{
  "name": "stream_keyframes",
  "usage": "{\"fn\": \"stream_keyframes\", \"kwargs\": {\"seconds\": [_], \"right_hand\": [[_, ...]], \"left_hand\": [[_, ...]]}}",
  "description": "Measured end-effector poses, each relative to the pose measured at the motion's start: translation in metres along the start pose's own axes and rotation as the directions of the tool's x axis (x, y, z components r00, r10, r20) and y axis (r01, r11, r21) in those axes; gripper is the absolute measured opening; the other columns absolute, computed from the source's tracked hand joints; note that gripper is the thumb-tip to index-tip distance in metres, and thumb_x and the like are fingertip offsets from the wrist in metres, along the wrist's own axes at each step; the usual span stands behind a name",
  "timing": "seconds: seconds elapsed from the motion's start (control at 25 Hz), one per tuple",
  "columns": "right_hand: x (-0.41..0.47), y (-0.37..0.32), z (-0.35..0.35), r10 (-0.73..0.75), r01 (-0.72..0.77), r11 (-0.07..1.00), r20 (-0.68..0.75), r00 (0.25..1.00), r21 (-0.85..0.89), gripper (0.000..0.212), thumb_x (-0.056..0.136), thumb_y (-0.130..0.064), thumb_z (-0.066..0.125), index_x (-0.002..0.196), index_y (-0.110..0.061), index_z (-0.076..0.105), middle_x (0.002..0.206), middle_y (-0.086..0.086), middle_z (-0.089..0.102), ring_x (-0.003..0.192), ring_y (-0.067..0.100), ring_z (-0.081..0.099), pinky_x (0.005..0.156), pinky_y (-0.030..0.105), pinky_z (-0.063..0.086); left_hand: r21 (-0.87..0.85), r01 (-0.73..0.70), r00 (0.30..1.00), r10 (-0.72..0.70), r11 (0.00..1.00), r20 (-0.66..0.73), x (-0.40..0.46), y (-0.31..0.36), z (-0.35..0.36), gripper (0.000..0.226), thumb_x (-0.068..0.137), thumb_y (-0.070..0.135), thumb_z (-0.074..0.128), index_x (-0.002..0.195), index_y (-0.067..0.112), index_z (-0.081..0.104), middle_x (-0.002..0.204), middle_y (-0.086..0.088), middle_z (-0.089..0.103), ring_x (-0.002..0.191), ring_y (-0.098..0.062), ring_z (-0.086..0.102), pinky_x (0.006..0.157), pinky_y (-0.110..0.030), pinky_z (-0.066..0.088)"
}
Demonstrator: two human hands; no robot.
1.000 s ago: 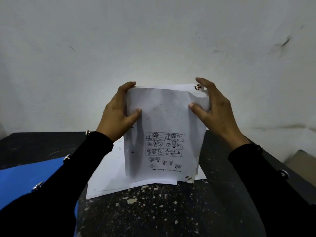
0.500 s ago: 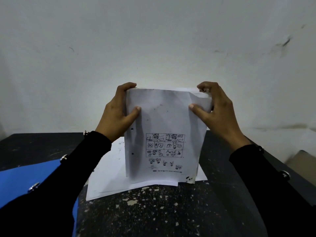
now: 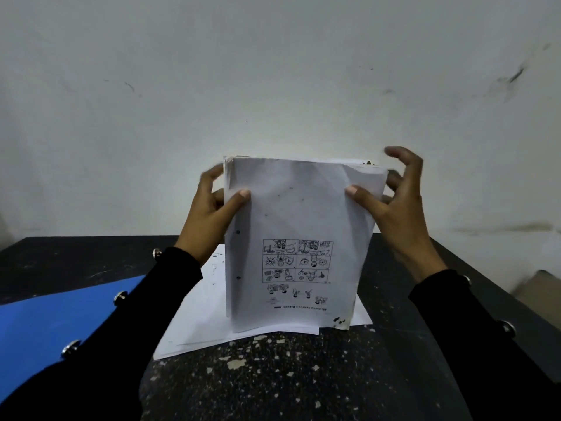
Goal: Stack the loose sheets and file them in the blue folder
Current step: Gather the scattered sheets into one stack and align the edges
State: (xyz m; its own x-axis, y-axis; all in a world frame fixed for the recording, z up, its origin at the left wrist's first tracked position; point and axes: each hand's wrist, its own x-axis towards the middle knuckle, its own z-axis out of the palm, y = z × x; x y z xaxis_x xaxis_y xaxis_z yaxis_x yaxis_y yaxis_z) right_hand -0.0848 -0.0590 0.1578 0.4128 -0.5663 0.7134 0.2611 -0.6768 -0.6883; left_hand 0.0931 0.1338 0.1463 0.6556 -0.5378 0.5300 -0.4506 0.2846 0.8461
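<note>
The sheets [image 3: 297, 214] are matt, creased paper. The table [image 3: 273, 378] looks rough and speckled, the blue folder [image 3: 39, 326] smooth.

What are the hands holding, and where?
A stack of sheets, stood on end. The left hand pinches its upper left edge; the right hand has its thumb on the upper right edge, with some fingers lifted off.
</note>
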Motion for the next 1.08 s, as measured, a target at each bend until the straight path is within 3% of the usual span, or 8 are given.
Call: {"fn": "stream_keyframes", "kwargs": {"seconds": [0.08,0.2,0.4,0.6,0.72,0.8,0.92,1.08], "right_hand": [[-0.011,0.010,0.006,0.191,-0.183,0.952,-0.009,0.981,0.246,0.056,0.084,-0.026,0.071,0.127,-0.029,0.036,0.107,-0.003,0.064,0.084,0.005,0.069,0.067,0.024,0.057],[-0.034,0.037,0.016,0.368,-0.354,0.868,0.027,0.929,0.349,0.033,0.087,-0.038,0.060,0.112,-0.019,0.051,0.093,-0.003,0.073,0.081,0.015,0.071,0.066,0.029,0.057],[-0.047,0.047,0.035,0.427,-0.404,0.824,0.034,0.904,0.397,0.038,0.097,-0.045,0.044,0.110,-0.012,0.058,0.099,0.001,0.071,0.084,0.012,0.071,0.066,0.025,0.058],[-0.042,0.040,0.042,0.395,-0.351,0.836,-0.017,0.919,0.422,0.025,0.098,-0.040,0.045,0.097,-0.015,0.052,0.090,0.003,0.065,0.075,0.012,0.067,0.067,0.031,0.060],[-0.052,0.050,0.040,0.399,-0.374,0.849,0.011,0.917,0.374,0.018,0.096,-0.036,0.050,0.101,-0.019,0.056,0.100,0.004,0.069,0.089,0.020,0.070,0.075,0.036,0.060],[-0.061,0.057,0.039,0.391,-0.378,0.863,0.031,0.920,0.335,0.014,0.095,-0.032,0.055,0.105,-0.022,0.059,0.106,0.003,0.070,0.097,0.022,0.069,0.081,0.039,0.058],[-0.064,0.058,0.039,0.391,-0.385,0.847,0.062,0.918,0.366,0.017,0.096,-0.025,0.053,0.113,-0.023,0.058,0.105,0.000,0.070,0.092,0.013,0.071,0.073,0.028,0.059],[-0.064,0.058,0.040,0.369,-0.362,0.865,0.048,0.928,0.347,0.016,0.096,-0.027,0.053,0.111,-0.028,0.056,0.107,-0.002,0.069,0.093,0.013,0.070,0.076,0.029,0.058]], "left_hand": [[-0.058,0.073,0.997,-0.074,0.996,-0.014,-0.006,-0.011,0.005,0.029,0.094,0.028,0.052,0.118,0.014,0.057,0.098,0.000,0.071,0.090,-0.018,0.067,0.065,-0.020,0.054],[-0.135,0.167,0.986,-0.168,0.977,0.002,-0.019,-0.034,0.010,0.028,0.095,0.037,0.046,0.106,0.017,0.064,0.106,0.004,0.070,0.100,-0.013,0.065,0.086,-0.026,0.052],[-0.137,0.255,0.958,-0.270,0.957,-0.100,-0.022,-0.047,0.022,0.028,0.099,0.038,0.036,0.078,0.020,0.043,0.082,0.005,0.054,0.081,-0.011,0.051,0.072,-0.030,0.040],[-0.123,0.201,0.971,-0.215,0.972,-0.107,-0.018,-0.041,0.023,0.026,0.100,0.032,0.032,0.087,0.014,0.044,0.083,0.003,0.054,0.077,-0.006,0.052,0.068,-0.025,0.041],[-0.096,0.242,0.967,-0.248,0.966,-0.062,-0.028,-0.054,0.020,0.025,0.100,0.031,0.033,0.094,0.014,0.049,0.095,0.002,0.060,0.088,-0.006,0.056,0.073,-0.025,0.043],[-0.076,0.262,0.962,-0.266,0.962,-0.058,-0.034,-0.057,0.022,0.023,0.100,0.031,0.033,0.086,0.022,0.049,0.091,0.008,0.060,0.079,0.006,0.056,0.069,-0.021,0.042],[-0.059,0.248,0.965,-0.252,0.967,-0.074,-0.036,-0.052,0.027,0.023,0.101,0.029,0.031,0.085,0.022,0.046,0.086,0.008,0.055,0.063,0.014,0.052,0.059,-0.012,0.043],[-0.033,0.241,0.969,-0.242,0.970,-0.046,-0.038,-0.050,0.027,0.025,0.101,0.035,0.029,0.104,0.018,0.047,0.097,0.009,0.056,0.084,0.004,0.053,0.071,-0.020,0.044]]}}
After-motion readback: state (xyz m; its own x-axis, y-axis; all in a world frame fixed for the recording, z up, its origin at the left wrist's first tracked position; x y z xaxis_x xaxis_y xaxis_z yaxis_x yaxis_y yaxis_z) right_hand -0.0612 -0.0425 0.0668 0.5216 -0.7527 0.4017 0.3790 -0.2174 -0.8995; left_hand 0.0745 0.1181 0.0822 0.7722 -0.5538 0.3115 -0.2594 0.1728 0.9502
